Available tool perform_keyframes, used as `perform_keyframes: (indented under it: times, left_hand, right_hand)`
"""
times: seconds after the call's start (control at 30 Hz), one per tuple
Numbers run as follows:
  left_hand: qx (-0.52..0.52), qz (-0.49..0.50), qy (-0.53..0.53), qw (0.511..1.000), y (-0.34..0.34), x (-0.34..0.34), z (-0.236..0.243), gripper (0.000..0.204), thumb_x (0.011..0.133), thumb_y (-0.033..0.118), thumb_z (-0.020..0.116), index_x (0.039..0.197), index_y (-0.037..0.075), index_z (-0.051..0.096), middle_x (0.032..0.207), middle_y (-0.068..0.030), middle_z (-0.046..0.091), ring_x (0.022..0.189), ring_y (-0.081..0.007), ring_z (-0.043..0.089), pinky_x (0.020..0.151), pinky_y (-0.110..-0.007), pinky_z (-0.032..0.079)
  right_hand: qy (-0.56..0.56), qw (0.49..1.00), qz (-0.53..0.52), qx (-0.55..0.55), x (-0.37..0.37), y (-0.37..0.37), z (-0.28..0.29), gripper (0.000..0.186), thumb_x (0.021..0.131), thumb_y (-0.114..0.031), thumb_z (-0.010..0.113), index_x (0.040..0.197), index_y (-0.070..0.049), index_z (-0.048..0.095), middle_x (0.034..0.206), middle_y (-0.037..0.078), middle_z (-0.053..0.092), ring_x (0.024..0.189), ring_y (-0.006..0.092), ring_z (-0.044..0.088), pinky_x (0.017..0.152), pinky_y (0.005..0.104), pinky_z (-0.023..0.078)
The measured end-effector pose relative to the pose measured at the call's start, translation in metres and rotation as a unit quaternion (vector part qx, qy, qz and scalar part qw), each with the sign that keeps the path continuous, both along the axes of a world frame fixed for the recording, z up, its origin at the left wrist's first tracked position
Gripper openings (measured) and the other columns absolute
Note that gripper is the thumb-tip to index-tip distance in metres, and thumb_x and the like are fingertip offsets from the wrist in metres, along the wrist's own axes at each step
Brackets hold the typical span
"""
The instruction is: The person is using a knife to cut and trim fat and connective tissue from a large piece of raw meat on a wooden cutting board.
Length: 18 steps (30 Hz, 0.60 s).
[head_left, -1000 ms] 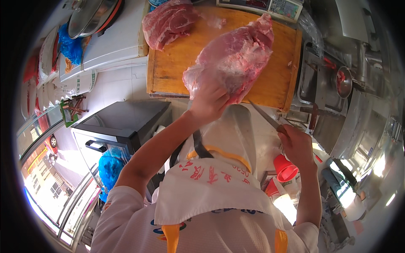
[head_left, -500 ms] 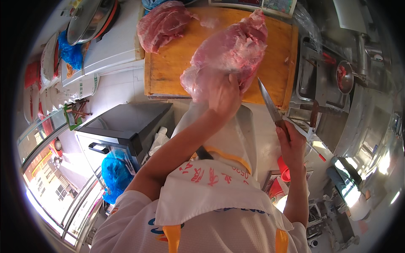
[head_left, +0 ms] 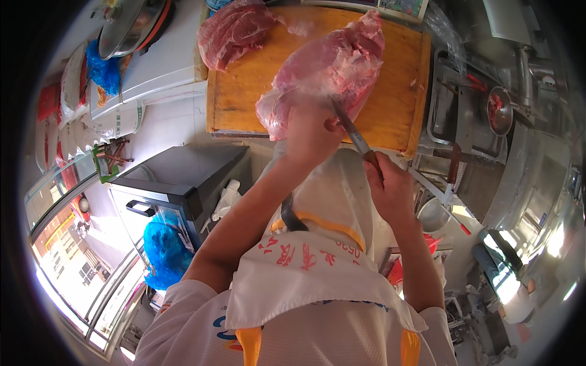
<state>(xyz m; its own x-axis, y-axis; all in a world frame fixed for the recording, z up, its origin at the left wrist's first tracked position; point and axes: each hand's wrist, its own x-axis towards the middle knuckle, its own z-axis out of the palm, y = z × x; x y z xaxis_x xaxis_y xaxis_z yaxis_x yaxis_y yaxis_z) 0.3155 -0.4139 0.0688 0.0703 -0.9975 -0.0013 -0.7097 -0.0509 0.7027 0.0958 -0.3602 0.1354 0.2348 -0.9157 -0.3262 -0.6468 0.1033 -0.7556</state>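
Observation:
A large piece of raw meat [head_left: 329,67], pink with pale fat, lies slantwise on the orange-brown wooden cutting board [head_left: 400,79]. My left hand [head_left: 311,131] is closed on its near end, and part of the grip is blurred. In my right hand [head_left: 390,186] is a knife [head_left: 354,134], held by its brown handle. Its blade points away and to the left, the tip against the meat just beside my left hand. A second slab of meat [head_left: 235,33] rests at the board's far left corner.
Right of the board stand a metal tray [head_left: 439,116] and a small pan [head_left: 499,113] with meat bits. Another brown-handled blade [head_left: 455,165] lies near my right hand. A dark boxy appliance [head_left: 183,171] and blue plastic bag [head_left: 165,253] are on the left.
My right hand has brought the knife leftward and up to the meat from beside the board's near edge. My left hand has shifted slightly left, its fingers now more curled.

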Motion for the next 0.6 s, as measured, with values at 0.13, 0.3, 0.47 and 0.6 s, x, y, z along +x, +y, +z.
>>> perform_keyframes:
  times: [0.13,0.3,0.47,0.6]
  left_hand:
    - [-0.089,0.009,-0.02,0.996,0.007,0.003,-0.015,0.006,0.071,0.007,0.076,0.068,0.006,0.072,0.069,-0.0136,0.067,0.079,-0.0373,0.066,0.078,-0.047,0.054]
    - [-0.096,-0.026,-0.001,0.995,0.014,0.008,-0.011,0.008,0.073,0.005,0.075,0.067,0.005,0.071,0.069,-0.0136,0.066,0.079,-0.0361,0.065,0.078,-0.046,0.054]
    - [-0.082,-0.051,-0.027,0.995,0.021,0.012,-0.01,0.008,0.074,0.003,0.076,0.068,0.006,0.071,0.069,-0.0113,0.066,0.081,-0.0338,0.065,0.08,-0.045,0.055]
    - [-0.062,-0.064,-0.032,0.995,0.029,0.018,-0.006,0.006,0.076,0.003,0.078,0.074,0.008,0.075,0.073,-0.0085,0.067,0.085,-0.0324,0.065,0.083,-0.044,0.056]
  right_hand:
    - [0.047,0.998,0.04,0.013,-0.011,0.027,0.005,0.015,0.109,-0.017,0.064,0.118,-0.005,0.067,0.1,0.021,0.075,0.091,0.0448,0.073,0.074,0.0502,0.058]
    - [0.034,0.999,0.035,-0.012,-0.002,0.015,0.006,0.014,0.11,-0.018,0.063,0.117,-0.007,0.066,0.098,0.019,0.076,0.088,0.0442,0.074,0.073,0.0519,0.059]
    - [0.122,0.989,0.088,-0.008,-0.004,0.027,0.006,0.014,0.11,-0.02,0.062,0.117,-0.009,0.064,0.091,0.018,0.074,0.081,0.0428,0.074,0.069,0.0538,0.06]
    - [0.102,0.993,0.065,-0.009,-0.009,0.033,0.027,0.014,0.109,-0.02,0.065,0.114,-0.007,0.063,0.092,0.019,0.073,0.083,0.0441,0.073,0.069,0.052,0.059]
